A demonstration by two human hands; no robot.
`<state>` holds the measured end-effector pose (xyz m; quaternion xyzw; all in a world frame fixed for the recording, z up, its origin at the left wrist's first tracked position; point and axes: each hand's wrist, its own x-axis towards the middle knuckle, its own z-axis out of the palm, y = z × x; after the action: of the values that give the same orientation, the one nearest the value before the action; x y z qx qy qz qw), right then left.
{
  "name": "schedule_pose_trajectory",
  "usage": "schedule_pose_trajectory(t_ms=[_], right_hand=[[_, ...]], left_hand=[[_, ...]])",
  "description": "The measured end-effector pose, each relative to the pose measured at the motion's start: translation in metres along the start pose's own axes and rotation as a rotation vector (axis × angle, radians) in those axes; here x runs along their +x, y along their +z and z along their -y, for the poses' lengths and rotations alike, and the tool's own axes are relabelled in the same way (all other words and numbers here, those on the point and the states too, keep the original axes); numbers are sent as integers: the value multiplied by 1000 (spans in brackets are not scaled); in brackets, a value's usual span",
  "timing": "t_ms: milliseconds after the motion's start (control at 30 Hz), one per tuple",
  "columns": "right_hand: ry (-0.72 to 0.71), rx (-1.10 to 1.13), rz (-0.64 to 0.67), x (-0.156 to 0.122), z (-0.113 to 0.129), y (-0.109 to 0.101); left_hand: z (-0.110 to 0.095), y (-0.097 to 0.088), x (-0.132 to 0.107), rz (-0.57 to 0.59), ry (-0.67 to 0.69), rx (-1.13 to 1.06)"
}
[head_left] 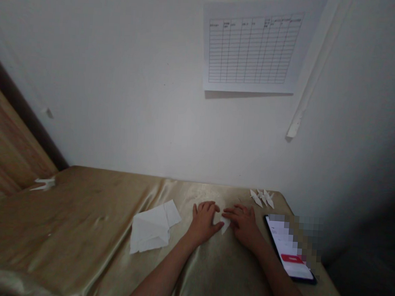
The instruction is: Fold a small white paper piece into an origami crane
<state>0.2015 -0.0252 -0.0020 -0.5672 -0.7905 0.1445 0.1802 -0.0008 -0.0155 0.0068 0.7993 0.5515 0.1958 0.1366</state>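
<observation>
Both my hands rest on a gold satin cloth (88, 212) that covers the table. Between them lies a small folded white paper piece (225, 225), pointed at its lower end. My left hand (204, 220) presses down on its left side with curled fingers. My right hand (245, 223) lies over its right side, fingers laid flat and pointing left. Most of the paper is hidden under the hands.
A stack of white paper sheets (153, 228) lies left of my hands. Several folded white paper pieces (262, 198) sit near the wall at the back right. A phone (290, 253) with a lit screen lies at the right edge. A printed table sheet (253, 48) hangs on the wall.
</observation>
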Motion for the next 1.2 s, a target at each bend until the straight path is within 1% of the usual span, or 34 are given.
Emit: schedule_pose_trajectory(t_ms=[133, 267, 500, 633, 700, 867, 1033, 1200], right_hand=[[15, -6, -86, 0, -1, -3], [9, -39, -147, 0, -2, -4], [-88, -49, -176, 1, -4, 1], [-138, -35, -177, 2, -5, 4], [-129, -28, -186, 2, -3, 5], [-57, -37, -202, 3, 4, 4], [-13, -78, -170, 4, 10, 7], [6, -44, -145, 2, 9, 4]], left_hand=[[-2, -5, -1, 17, 52, -8], [0, -4, -1, 10, 61, 9], [1, 0, 1, -30, 53, 8], [0, -2, 1, -20, 27, -3], [0, -3, 2, -18, 22, -5], [-1, -4, 2, -2, -3, -15], [-2, -3, 1, -2, -5, -28], [1, -1, 2, 1, -22, -45]])
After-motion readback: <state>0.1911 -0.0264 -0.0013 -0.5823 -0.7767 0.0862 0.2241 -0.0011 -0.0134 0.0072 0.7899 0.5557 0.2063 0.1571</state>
